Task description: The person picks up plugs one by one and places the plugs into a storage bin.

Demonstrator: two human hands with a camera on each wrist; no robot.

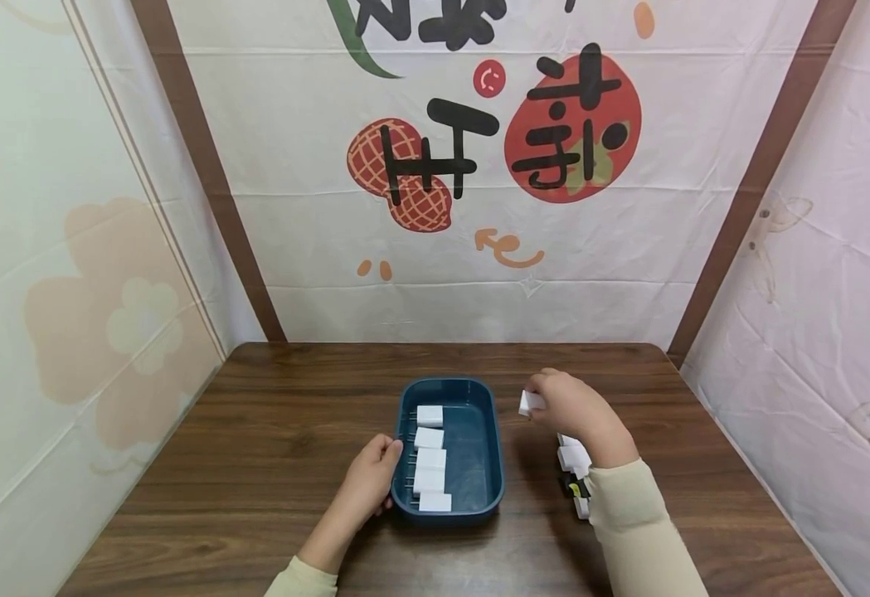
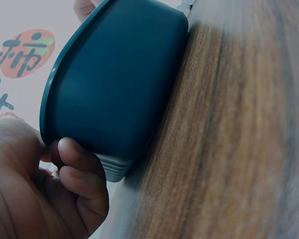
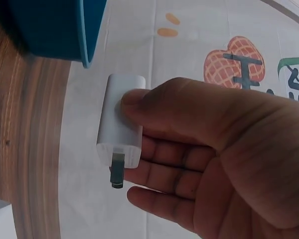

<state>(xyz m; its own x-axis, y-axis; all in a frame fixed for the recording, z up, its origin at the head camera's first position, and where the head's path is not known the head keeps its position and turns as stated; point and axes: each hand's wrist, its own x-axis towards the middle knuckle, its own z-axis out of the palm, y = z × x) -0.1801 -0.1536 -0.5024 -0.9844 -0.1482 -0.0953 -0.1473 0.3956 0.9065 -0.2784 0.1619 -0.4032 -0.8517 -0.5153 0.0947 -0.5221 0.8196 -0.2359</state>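
A dark blue rectangular tray stands on the table, with several white chargers lined up along its left side, their prongs toward the left wall. My left hand grips the tray's left rim; in the left wrist view its curled fingers are at the tray's edge. Right of the tray, my right hand holds up a white charger between thumb and fingers. Its metal prong points downward in the right wrist view. Below that hand, more white chargers lie on the table, partly hidden by the forearm.
Among the chargers on the right is a small black and yellow item, its kind unclear. The brown wooden table ends at a printed white curtain behind, with similar curtains at both sides.
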